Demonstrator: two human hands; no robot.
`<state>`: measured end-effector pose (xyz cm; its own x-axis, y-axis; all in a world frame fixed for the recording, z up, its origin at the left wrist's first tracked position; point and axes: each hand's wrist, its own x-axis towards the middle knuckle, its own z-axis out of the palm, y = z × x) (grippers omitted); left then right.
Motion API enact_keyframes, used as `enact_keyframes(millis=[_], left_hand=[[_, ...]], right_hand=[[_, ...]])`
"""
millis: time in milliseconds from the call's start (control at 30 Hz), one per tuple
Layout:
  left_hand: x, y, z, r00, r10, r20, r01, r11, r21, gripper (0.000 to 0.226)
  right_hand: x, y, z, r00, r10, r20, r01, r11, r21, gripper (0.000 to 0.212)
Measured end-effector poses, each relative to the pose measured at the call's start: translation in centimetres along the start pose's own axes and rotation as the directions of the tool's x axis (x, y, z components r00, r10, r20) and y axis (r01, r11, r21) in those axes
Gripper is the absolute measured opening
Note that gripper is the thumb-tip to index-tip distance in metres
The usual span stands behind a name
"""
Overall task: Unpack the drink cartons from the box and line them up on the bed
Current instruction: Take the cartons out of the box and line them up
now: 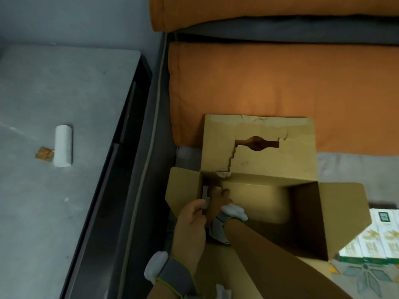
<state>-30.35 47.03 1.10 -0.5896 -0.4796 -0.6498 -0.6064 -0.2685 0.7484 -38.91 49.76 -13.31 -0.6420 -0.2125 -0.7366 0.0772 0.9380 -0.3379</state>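
1. the drink cartons (375,240), white with green print, stand in a row on the bed (345,167) just right of the box (259,190), partly behind its right flap.
2. the box sits open on the bed, flaps spread; its far flap is torn around the handle slot.
3. your right hand (218,197) reaches into the box's near-left corner; its grip is blurred, you cannot tell.
4. your left hand (192,221) pinches a small grey piece (205,196) at that corner.
5. an orange pillow (259,87) lies behind the box.
6. a white roll (63,146) lies on the grey table to the left.
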Motion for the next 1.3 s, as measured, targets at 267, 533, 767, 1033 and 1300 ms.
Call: enact_keyframes(millis=[267, 533, 767, 1033, 1300], left_hand=[[1.0, -0.8, -0.6, 0.999, 0.003, 0.035, -0.006, 0.996, 0.087, 0.035], [0.8, 0.2, 0.5, 0.999, -0.003, 0.042, 0.001, 0.998, 0.065, 0.036], [-0.3, 2.1, 3.1, 0.998, 0.050, 0.040, -0.053, 0.996, 0.069, 0.029], [-3.1, 3.5, 8.9, 0.980, 0.042, 0.193, -0.038, 0.999, -0.024, 0.039], [-7.1, 4.6, 17.5, 0.946, 0.102, 0.309, -0.094, 0.995, -0.041, 0.037]], right_hand=[[0.4, 0.2, 2.1, 0.976, 0.074, -0.203, -0.085, 0.995, -0.047, 0.044], [-2.2, 1.4, -2.0, 0.991, -0.012, -0.132, 0.014, 1.000, 0.020, 0.064], [-8.3, 2.4, -7.7, 0.952, -0.186, -0.244, 0.220, 0.968, 0.122, 0.060], [-15.7, 6.2, -15.6, 0.881, -0.173, -0.440, 0.303, 0.922, 0.243, 0.066], [-18.8, 13.6, -21.1, 0.803, -0.165, -0.572, 0.311, 0.936, 0.166, 0.059]])
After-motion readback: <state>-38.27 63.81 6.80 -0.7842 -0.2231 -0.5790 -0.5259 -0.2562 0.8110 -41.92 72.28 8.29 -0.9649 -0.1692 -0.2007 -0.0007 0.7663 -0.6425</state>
